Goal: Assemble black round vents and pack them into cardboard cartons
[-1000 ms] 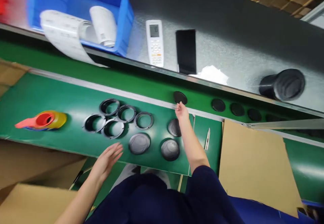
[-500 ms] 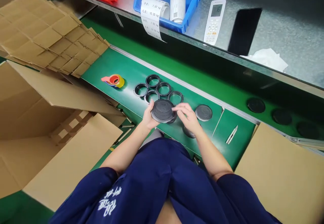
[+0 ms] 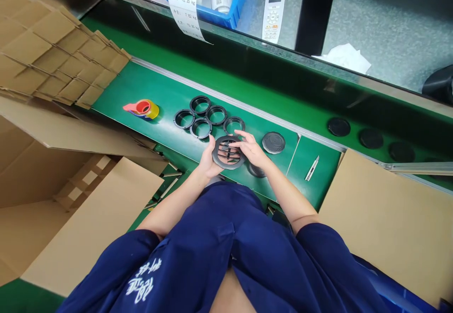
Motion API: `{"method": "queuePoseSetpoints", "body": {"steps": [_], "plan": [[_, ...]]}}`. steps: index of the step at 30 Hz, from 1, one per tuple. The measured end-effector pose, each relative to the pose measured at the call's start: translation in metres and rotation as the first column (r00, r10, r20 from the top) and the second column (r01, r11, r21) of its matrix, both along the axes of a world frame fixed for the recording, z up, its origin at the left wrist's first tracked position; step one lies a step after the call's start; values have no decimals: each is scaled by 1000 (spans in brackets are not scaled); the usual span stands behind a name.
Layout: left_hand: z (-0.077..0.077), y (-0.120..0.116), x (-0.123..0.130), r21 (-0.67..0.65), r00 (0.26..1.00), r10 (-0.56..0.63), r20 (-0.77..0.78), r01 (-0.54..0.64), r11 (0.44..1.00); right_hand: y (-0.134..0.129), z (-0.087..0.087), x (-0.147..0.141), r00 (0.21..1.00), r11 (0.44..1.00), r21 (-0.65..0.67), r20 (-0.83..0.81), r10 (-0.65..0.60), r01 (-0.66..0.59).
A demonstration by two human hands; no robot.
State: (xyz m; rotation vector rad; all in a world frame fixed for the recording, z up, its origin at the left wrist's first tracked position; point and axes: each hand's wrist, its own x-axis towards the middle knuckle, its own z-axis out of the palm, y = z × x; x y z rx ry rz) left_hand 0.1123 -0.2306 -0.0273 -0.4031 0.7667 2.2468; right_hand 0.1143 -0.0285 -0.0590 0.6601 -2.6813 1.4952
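Observation:
A round black air vent (image 3: 218, 161) with slatted louvres is held in front of my body by my left hand (image 3: 208, 163). The thumb lies along its left rim and the fingers support it from below; the palm shows through the gaps between slats. My right hand (image 3: 253, 149) reaches in from the right, fingers stretched out and apart, fingertips touching the slats; its thumb is hidden. Beyond the vent, several black rings (image 3: 201, 128) are grouped on the green bench. Another round vent (image 3: 273, 142) lies right of my hand, and one more (image 3: 256, 170) is partly covered by my right wrist.
Tape rolls (image 3: 146, 109) sit at the bench's left, a utility knife (image 3: 312, 168) at its right. An open carton (image 3: 95, 228) stands left, below flattened cardboard (image 3: 60, 44); another cardboard panel (image 3: 382, 218) is right. The shelf above holds a blue bin (image 3: 230, 18), remote (image 3: 274, 11) and phone (image 3: 314, 20).
The vent's louvres, closed flat before, now stand open with gaps between them. My right fingers have moved onto the slats. The whole view has shifted, so bench items appear further left and higher.

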Motion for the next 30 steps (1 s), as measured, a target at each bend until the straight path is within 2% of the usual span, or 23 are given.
{"method": "queuePoseSetpoints", "body": {"steps": [7, 12, 14, 16, 19, 21, 24, 26, 28, 30], "plan": [[-1, 3, -6, 4, 999, -35, 12, 35, 999, -1, 3, -4, 998, 998, -53, 62, -16, 20], [-2, -1, -12, 9, 1000, -11, -23, 11, 1000, -3, 4, -5, 978, 982, -134, 176, -109, 134], [-6, -4, -16, 7, 1000, -8, 4, 8, 1000, -9, 4, -4, 979, 988, -57, 155, -131, 141], [-13, -9, -20, -14, 998, 3, 68, -2, 1000, -18, 3, 1, 997, 995, 93, 62, -51, 45], [-27, -15, -24, -77, 984, 27, 177, -14, 997, -36, -4, 10, 990, 941, 312, -2, 139, -132], [-34, -17, -25, -114, 978, 31, 208, -7, 993, -47, -13, 10, 988, 919, 364, 57, 143, -154], [-38, -21, -30, -162, 979, 22, 205, 12, 987, -58, -32, -12, 986, 917, 381, 152, 66, -120], [-37, -27, -37, -232, 979, 59, 193, -13, 973, -61, -45, -41, 987, 902, 431, 152, -56, -15], [-36, -39, -45, -302, 977, 113, 180, -54, 952, -61, -60, -73, 969, 848, 514, 115, -219, 130], [-37, -54, -52, -335, 973, 146, 180, -79, 939, -60, -74, -100, 949, 784, 589, 87, -304, 197]]}}
